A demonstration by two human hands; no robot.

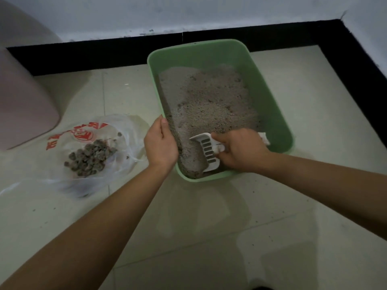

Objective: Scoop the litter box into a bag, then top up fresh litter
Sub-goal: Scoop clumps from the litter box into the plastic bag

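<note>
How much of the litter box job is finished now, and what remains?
Done: dark clumps already lie in the plastic bag on the floor. In hand: the left hand grips the green litter box rim while the right hand holds the white scoop in the litter. Left: any remaining scooping, then the fresh litter; no supply of it is in view.

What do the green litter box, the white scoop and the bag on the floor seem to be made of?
The green rectangular litter box: probably moulded plastic, smooth with a rounded rim.
The white slotted scoop: likely rigid plastic, matte, with moulded slots.
The clear bag with red print: thin plastic film, crinkled and see-through.
</note>
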